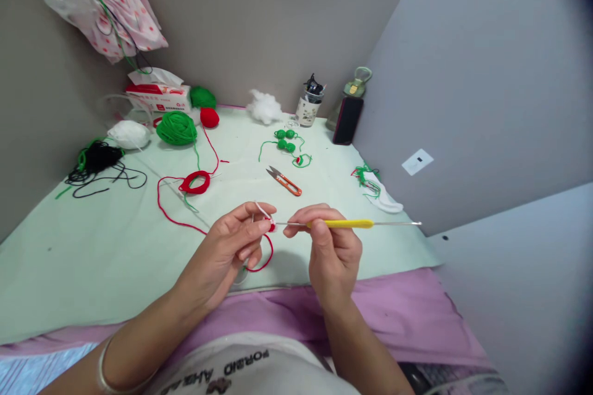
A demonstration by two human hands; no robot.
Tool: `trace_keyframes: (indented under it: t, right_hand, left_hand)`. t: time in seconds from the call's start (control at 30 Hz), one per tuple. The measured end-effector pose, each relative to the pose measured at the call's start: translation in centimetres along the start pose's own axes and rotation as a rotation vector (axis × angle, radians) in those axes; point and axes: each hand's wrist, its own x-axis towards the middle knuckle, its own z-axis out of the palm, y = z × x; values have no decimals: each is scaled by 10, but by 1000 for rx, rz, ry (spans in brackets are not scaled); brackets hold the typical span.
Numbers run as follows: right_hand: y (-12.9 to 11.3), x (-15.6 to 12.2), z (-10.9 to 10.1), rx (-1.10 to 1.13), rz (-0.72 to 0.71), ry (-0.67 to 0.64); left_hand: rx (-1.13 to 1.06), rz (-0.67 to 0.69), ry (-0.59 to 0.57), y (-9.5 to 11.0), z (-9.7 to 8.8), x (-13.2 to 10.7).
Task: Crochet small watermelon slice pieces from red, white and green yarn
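My left hand (231,247) pinches a tiny red crochet piece (272,227) between thumb and forefinger, with red yarn (183,222) trailing from it across the pale green table (115,247). My right hand (331,247) grips a crochet hook with a yellow handle (345,223), held level, its metal tip touching the red piece. Both hands hover just above the table's front edge.
Orange-handled snips (285,181) lie beyond the hands. Further back are small green crocheted balls (287,142), a green yarn ball (176,128), a red yarn ball (209,117), black yarn (97,160), white stuffing (265,107), a tissue box (160,95), a jar (309,108) and a phone (348,120).
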Motion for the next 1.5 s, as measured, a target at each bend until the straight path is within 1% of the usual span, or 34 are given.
trace_keyframes:
  t: [0.27, 0.57, 0.77, 0.93, 1.07, 1.33, 1.5]
  right_hand:
    - [-2, 0, 1, -69, -21, 12]
    - [-1, -1, 0, -57, -21, 16]
    - [-1, -2, 1, -34, -48, 40]
    - [-1, -2, 1, -51, -33, 30]
    - [-1, -2, 1, -78, -28, 35]
    - [-1, -3, 0, -66, -35, 27]
    - [-2, -3, 0, -56, -35, 26]
  left_hand:
    - [19, 0, 13, 0, 1, -2]
    - [51, -3, -24, 0, 0, -3]
    - [33, -5, -6, 0, -1, -3]
    - [35, -21, -14, 0, -1, -4]
    - [47, -8, -16, 0, -1, -3]
    - [66, -13, -30, 2, 0, -4]
    - [93, 15, -39, 1, 0, -3]
